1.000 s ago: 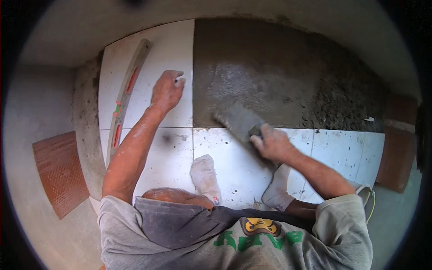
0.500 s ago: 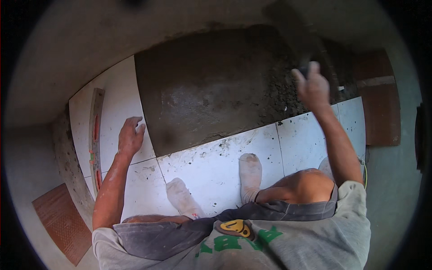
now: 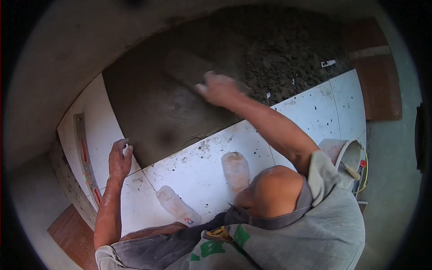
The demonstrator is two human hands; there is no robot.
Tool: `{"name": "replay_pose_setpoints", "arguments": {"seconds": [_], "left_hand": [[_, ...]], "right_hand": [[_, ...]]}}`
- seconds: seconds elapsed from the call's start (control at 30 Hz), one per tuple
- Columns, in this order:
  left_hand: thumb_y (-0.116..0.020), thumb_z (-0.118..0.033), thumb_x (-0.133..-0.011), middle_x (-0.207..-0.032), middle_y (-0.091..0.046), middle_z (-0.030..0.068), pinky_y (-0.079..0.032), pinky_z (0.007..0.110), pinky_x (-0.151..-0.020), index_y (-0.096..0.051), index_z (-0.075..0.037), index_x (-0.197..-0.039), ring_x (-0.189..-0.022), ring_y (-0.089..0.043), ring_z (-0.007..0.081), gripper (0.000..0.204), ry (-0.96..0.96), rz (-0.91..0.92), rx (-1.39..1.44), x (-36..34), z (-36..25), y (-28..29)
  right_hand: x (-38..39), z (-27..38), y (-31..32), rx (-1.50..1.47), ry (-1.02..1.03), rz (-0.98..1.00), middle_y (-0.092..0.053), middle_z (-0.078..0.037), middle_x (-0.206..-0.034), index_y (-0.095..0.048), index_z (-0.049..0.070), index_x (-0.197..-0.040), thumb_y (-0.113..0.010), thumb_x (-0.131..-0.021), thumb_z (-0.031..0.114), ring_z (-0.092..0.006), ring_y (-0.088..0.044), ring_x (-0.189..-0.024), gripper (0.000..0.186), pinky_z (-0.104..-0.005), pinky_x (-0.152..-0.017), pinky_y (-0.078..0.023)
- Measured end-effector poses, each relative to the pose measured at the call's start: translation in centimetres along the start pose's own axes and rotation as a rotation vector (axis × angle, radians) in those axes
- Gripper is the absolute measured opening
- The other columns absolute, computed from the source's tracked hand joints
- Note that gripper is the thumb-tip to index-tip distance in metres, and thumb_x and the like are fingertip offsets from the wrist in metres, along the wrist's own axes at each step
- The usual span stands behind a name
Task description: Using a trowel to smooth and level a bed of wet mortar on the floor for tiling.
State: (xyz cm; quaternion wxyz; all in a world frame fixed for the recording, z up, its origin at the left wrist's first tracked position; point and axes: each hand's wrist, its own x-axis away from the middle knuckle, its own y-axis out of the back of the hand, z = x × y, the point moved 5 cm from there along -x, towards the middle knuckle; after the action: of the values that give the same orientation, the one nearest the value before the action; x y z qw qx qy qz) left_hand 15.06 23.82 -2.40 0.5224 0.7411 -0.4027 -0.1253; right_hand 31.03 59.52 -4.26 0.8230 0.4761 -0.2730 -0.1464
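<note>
My right hand (image 3: pixel 218 90) is closed on the handle of a grey trowel, whose long flat blade (image 3: pixel 182 63), dim and slightly blurred, lies over dark wet mortar (image 3: pixel 153 117). The mortar is smooth on the left and lumpy on the right, with small white bits in it. My left hand (image 3: pixel 120 157) has its fingers loosely curled, thumb apart, at the edge of the white tiles (image 3: pixel 92 103) bordering the mortar. Left of it lies a spirit level (image 3: pixel 83 144) with red inserts.
A bucket (image 3: pixel 333 148) with a wooden-handled tool and a yellow cord stands on the right. Brown tiles (image 3: pixel 378 85) lie at far right and others (image 3: pixel 69 236) at lower left. Walls rise behind and left. My socked feet (image 3: pixel 236 171) are on the white tiles.
My right hand with the trowel moved up and right, then back left across the mortar. My left hand shifted down and left. The view turned, bringing the bucket into sight.
</note>
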Motion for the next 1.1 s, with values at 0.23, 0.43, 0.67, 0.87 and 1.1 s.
{"name": "replay_pose_setpoints", "arguments": {"seconds": [0.23, 0.43, 0.67, 0.87, 1.1], "left_hand": [[-0.057, -0.020, -0.091, -0.116, -0.059, 0.0193, -0.046, 0.039, -0.092, -0.059, 0.000, -0.115, -0.102, -0.059, 0.0339, 0.031, 0.004, 0.032, -0.013, -1.4, -1.5, -0.4], [-0.057, -0.020, -0.091, -0.116, -0.059, 0.0188, -0.047, 0.039, -0.091, -0.058, -0.001, -0.118, -0.102, -0.060, 0.0333, 0.032, 0.137, 0.078, 0.045, -0.8, 0.6, -0.9], [-0.057, -0.020, -0.091, -0.116, -0.059, 0.0191, -0.047, 0.039, -0.091, -0.059, -0.001, -0.116, -0.103, -0.060, 0.0328, 0.032, 0.036, 0.004, 0.056, -1.0, -0.9, 1.0], [-0.057, -0.017, -0.090, -0.116, -0.059, 0.0193, -0.047, 0.039, -0.093, -0.059, -0.001, -0.117, -0.105, -0.059, 0.0330, 0.032, 0.113, 0.024, 0.052, -0.1, 0.6, 1.1], [-0.059, -0.017, -0.090, -0.116, -0.059, 0.0186, -0.047, 0.039, -0.093, -0.059, -0.001, -0.115, -0.105, -0.059, 0.0336, 0.030, 0.034, 0.000, 0.046, -1.4, -0.2, 1.2]], "right_hand": [[-4.1, -13.5, 5.2, 0.165, -0.263, -0.175, -0.065, -0.026, -0.104, -0.052, -0.003, -0.117, -0.048, -0.092, 0.045, -0.0389, -0.063, -0.102, 0.055, -0.0481, -0.089, -0.049], [-1.1, -24.2, 13.5, 0.407, -0.374, -0.319, -0.066, -0.026, -0.103, -0.055, 0.000, -0.107, -0.050, -0.092, 0.048, -0.0394, -0.063, -0.101, 0.051, -0.0485, -0.089, -0.049], [1.7, -25.3, 15.7, 0.322, -0.651, -0.365, -0.061, -0.026, -0.116, -0.054, -0.002, -0.117, -0.049, -0.091, 0.050, -0.0397, -0.058, -0.111, 0.058, -0.0477, -0.094, -0.046], [1.1, -22.1, 15.7, 0.281, -0.669, -0.418, -0.059, -0.029, -0.118, -0.055, -0.002, -0.118, -0.050, -0.091, 0.050, -0.0409, -0.057, -0.113, 0.059, -0.0488, -0.095, -0.045], [-4.5, -15.6, 12.9, 0.172, -0.360, -0.361, -0.061, -0.028, -0.113, -0.055, -0.002, -0.116, -0.051, -0.091, 0.049, -0.0426, -0.057, -0.109, 0.056, -0.0499, -0.093, -0.045]]}}
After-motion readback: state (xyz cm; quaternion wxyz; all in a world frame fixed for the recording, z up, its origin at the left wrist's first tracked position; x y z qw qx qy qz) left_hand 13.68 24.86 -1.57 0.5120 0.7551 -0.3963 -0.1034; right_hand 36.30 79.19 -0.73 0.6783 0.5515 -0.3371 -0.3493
